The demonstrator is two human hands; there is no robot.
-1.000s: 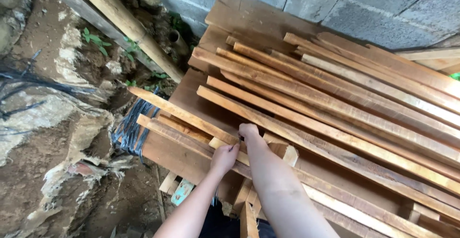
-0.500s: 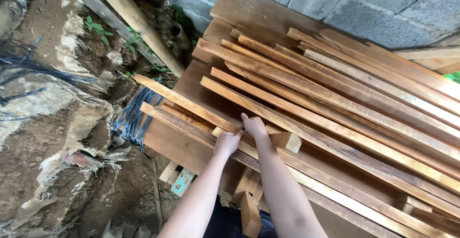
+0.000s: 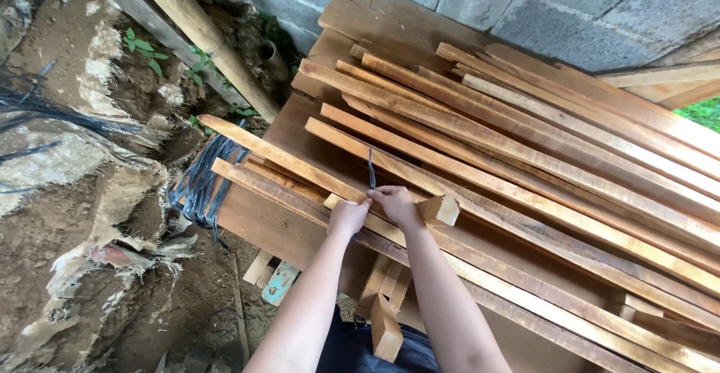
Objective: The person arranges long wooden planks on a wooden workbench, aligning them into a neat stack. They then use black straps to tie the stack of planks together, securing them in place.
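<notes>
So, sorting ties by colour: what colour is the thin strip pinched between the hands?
Dark grey-blue; the thin strip shows best in the head view, rising above both hands.

We are at an outdoor woodworking spot: rough-sawn wooden slats (image 3: 525,163) piled by a grey concrete-block wall (image 3: 555,5), bare muddy ground (image 3: 82,268) on the left.

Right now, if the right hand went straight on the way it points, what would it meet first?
The right hand points up-left over the slats. Likely first: the dark thin strap standing just ahead of its fingertips, then the long slat behind it. Depth is unclear.
</notes>
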